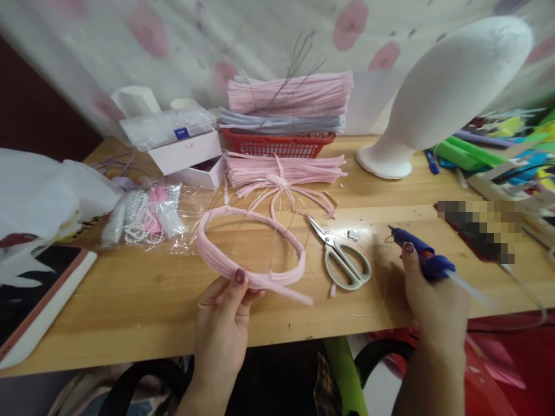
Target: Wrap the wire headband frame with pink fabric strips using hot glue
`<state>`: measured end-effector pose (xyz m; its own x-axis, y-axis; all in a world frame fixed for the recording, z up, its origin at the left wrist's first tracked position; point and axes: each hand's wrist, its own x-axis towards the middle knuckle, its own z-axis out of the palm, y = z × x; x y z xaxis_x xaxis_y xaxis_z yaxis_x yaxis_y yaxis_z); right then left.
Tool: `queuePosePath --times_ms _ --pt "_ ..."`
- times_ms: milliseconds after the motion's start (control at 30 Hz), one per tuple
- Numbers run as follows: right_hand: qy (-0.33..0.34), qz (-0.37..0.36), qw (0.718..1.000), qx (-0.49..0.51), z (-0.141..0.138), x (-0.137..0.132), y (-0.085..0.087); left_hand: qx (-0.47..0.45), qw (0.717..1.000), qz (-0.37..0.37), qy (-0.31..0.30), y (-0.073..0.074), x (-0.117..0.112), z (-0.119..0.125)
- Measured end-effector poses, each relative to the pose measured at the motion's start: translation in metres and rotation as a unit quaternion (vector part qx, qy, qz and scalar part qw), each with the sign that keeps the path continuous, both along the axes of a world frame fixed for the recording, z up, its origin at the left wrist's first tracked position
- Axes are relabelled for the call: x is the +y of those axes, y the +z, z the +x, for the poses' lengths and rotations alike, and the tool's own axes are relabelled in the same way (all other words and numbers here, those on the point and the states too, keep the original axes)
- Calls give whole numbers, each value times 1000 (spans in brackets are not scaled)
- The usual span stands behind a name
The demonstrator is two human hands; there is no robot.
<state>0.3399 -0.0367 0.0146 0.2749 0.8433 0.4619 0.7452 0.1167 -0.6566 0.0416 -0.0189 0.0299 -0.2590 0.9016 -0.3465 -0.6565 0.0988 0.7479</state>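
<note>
My left hand [228,309] pinches the near rim of a wire frame ring wrapped in pink pipe cleaner [221,263]. Thin wires arch from this ring to a pink-wrapped knot at its top [277,181]. A loose pink tail pokes out to the right of my thumb. On the right, my right hand [433,294] is wrapped round a blue hot glue gun [416,245], whose nozzle points to the upper left. A clear glue stick [472,289] sticks out of its back end. Scissors with pale handles [347,263] lie between my hands, blades partly spread.
Behind the ring lie pink pipe cleaners [303,170] and a red basket [277,144] piled with more. A white foam head [442,92] stands back right. Bagged beads [151,214], small boxes [186,151] and a tablet [41,294] occupy the left. A blurred-out object [481,231] lies right.
</note>
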Motion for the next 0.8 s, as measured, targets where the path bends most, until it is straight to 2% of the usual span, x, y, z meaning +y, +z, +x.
queuePosePath --times_ms 100,267,367,433,467,533,600,700,800 --pt "-120 3 989 -86 3 -4 5 -1 1000 -2 3 0 0 0" --pt "-147 59 974 -159 -9 -42 20 0 1000 0 16 0 1 0" --pt "-130 -22 985 -114 -38 -63 32 1 1000 4 11 -1 1 1" --pt "-74 -41 995 -48 -68 -65 38 1 1000 8 2 -1 1 2" --pt "-15 -52 999 -9 -84 -61 40 1 1000 9 -1 -1 1 2" --pt "101 -45 993 49 -114 -49 40 3 1000 8 3 0 -1 3" --pt "154 -45 981 110 -138 -34 37 9 1000 8 14 0 -2 3" --pt "192 -54 966 167 -155 -18 31 11 1000 17 15 2 -5 1" --pt "185 -59 961 199 -158 -11 27 0 1000 19 5 2 -6 -1"
